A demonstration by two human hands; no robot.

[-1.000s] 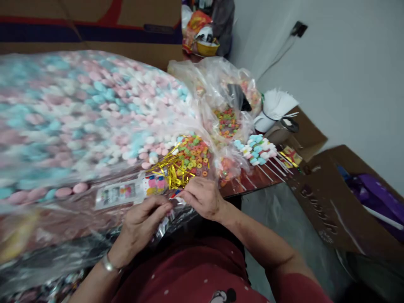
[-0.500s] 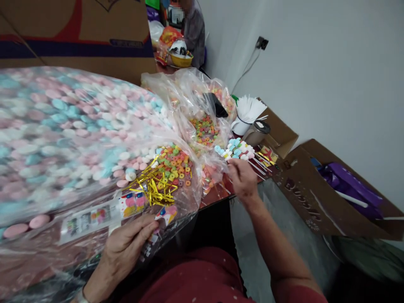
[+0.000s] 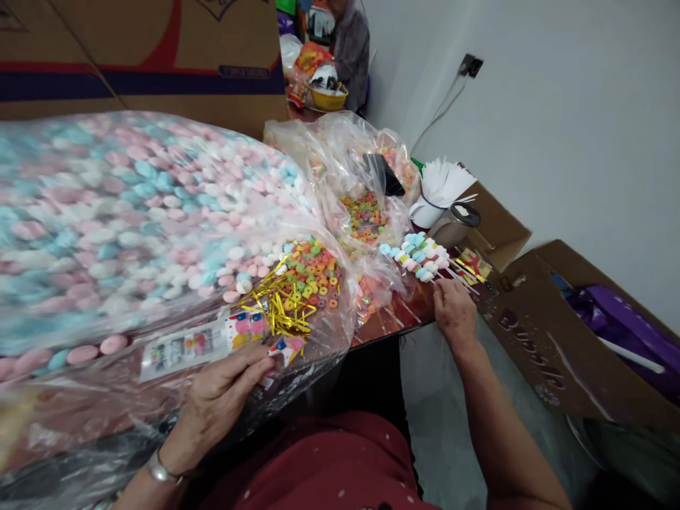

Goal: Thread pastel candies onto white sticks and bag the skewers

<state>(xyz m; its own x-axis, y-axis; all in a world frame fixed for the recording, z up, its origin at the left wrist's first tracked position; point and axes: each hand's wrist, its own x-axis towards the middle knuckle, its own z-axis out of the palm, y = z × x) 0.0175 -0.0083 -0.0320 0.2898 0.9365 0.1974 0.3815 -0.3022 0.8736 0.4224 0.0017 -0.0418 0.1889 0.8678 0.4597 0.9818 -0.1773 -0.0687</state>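
Note:
My left hand (image 3: pixel 234 386) is closed in a pinch on a small printed plastic bag (image 3: pixel 287 348) near the table's front edge. Beside it lies another printed bag (image 3: pixel 183 348), flat under or against clear plastic. My right hand (image 3: pixel 455 308) has its fingers curled at the stick ends of a pile of marshmallow skewers (image 3: pixel 419 256) in pink, white and blue. Whatever its fingertips grip is hidden. Gold twist ties (image 3: pixel 290 312) are heaped between the hands, against ring-shaped candies (image 3: pixel 313 273) in several colours.
A huge clear bag of marshmallows (image 3: pixel 159 191) covers the left side. Behind the skewers stand a white mug of paper sticks (image 3: pixel 428 212) and a lidded cup (image 3: pixel 457 223). An open carton (image 3: pixel 536 340) is at right. A person (image 3: pixel 350 53) is at the back.
My right hand has moved right, from the marshmallow end of the skewers to their stick ends. My left hand still pinches the printed bag. The camera view has shifted slightly left.

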